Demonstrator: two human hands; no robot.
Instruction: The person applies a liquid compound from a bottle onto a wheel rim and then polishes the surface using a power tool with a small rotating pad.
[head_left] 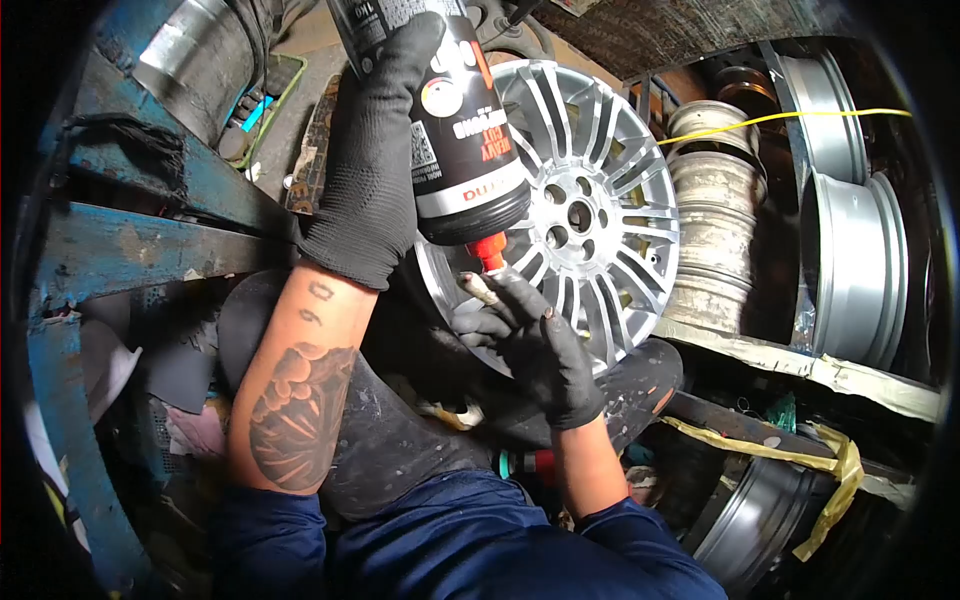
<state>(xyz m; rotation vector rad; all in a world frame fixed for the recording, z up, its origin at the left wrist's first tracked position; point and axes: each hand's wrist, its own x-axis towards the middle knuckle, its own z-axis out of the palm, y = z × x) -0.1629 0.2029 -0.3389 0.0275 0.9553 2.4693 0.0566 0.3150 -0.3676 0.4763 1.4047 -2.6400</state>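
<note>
My left hand (385,110), in a black knit glove, grips a large black bottle of heavy cut compound (465,110). The bottle is tipped upside down, its red nozzle (488,250) pointing down. Right under the nozzle, my right hand (535,340) is turned up with its fingers stretched out, in a dark glove. Whitish paste shows on its fingertips. Behind both hands stands a silver multi-spoke alloy wheel (640,215), partly covered by the bottle and the right hand.
Dirty wheel rims (712,215) are stacked on a rack at right, beside bare silver rims (850,270). A yellow cord (780,120) crosses above them. A blue metal frame (180,255) stands at left. Yellow tape (845,480) hangs at lower right near another rim (755,520).
</note>
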